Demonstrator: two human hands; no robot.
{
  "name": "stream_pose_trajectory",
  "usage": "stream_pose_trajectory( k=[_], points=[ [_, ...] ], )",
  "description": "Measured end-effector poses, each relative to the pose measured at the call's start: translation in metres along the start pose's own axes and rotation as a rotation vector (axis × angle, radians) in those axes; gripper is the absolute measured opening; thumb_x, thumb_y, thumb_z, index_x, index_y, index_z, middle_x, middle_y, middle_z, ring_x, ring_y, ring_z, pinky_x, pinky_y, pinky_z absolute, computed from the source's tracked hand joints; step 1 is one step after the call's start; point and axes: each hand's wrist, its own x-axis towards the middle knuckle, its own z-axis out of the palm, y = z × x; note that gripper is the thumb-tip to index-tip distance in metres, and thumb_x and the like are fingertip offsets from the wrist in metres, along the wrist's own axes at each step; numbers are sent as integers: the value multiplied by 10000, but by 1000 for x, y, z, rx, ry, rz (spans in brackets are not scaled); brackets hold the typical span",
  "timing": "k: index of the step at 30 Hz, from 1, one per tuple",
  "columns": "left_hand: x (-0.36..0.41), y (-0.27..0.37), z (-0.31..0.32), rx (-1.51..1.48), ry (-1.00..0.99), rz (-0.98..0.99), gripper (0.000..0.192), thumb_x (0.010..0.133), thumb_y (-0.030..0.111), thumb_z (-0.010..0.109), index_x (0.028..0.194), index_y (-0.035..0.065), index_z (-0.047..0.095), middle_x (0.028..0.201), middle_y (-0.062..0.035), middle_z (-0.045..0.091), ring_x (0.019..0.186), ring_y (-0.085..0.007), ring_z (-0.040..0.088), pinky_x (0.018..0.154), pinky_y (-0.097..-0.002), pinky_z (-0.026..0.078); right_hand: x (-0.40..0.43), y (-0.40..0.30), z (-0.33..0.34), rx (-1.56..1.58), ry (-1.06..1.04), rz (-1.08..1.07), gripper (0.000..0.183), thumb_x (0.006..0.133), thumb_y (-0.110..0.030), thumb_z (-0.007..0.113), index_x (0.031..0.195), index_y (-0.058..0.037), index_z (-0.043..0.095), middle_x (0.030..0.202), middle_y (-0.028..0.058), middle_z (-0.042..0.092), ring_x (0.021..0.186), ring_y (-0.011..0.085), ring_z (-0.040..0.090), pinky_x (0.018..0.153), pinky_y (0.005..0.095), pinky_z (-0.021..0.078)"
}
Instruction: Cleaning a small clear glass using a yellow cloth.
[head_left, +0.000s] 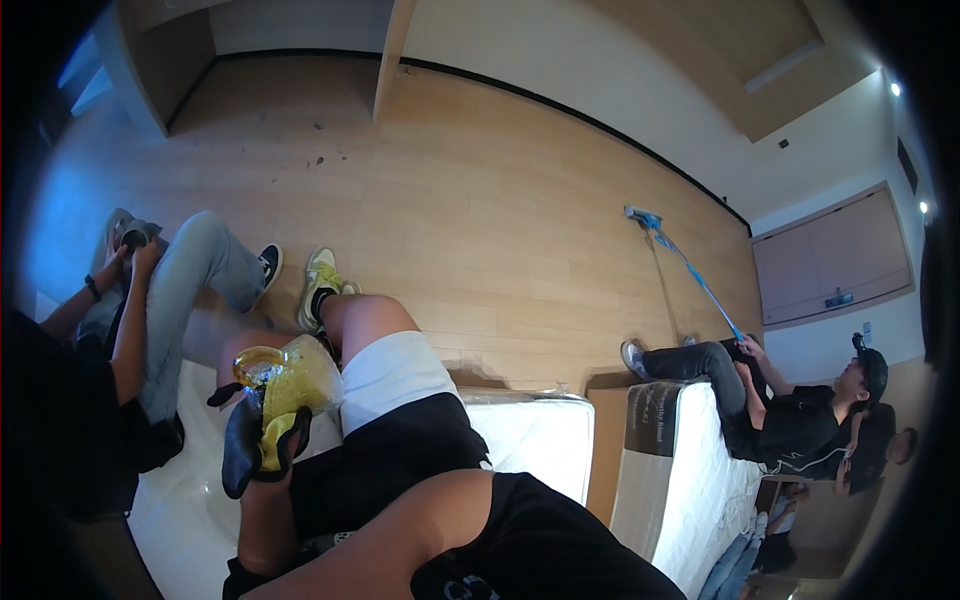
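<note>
My left hand (266, 442), in a black and yellow glove, is closed around the lower end of a bundle in clear bubble wrap (319, 367). Something yellow shows through the wrap. An amber translucent ring (259, 364) sits at the bundle's upper left; what it belongs to is unclear. The bundle is in front of my bare knees and white shorts (394, 375). A dark tip, perhaps a gloved finger, sticks out to its left. My right hand is out of view. A white plastic-covered mattress (532, 431) lies beside my thigh.
At left a seated person's hands hold a dark round object (135, 238). A standing person at right grips a blue flat mop (643, 217). Another wrapped mattress (697, 472) and cardboard (606, 420) stand at right. Dark debris (320, 160) dots the wooden floor (487, 195).
</note>
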Motion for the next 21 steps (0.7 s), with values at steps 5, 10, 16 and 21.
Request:
stream_pose_trajectory(
  k=[5,10,16,21],
  points=[
    [14,7,5,-5,-23,-30,424,831,85,665,1220,-2,520,1118,-116,616,1007,-239,613,883,-346,483,11,2,5,-77,13,-164,296,965,-218,487,1009,60,578,931,197,586,844,352,571,667,403,450],
    [18,9,1,-43,-32,-66,413,801,96,694,1175,2,546,1081,-120,626,979,-243,622,861,-344,489,9,12,4,-677,-93,-168,218,938,-218,529,1023,-36,614,835,105,590,743,292,588,584,379,436],
    [25,28,6,-280,-85,-141,400,765,109,729,1120,7,577,1038,-124,639,946,-248,634,833,-343,496,-11,-1,-1,-1030,-6,3,269,894,-348,598,1071,-149,635,848,32,605,762,249,609,563,366,438],
    [28,42,6,-568,-168,-253,389,734,119,758,1075,11,603,1001,-129,649,919,-252,644,811,-341,502,-82,-27,-41,-1790,533,46,334,660,-72,658,994,-65,657,930,108,601,804,295,578,727,381,445]
  ],
)
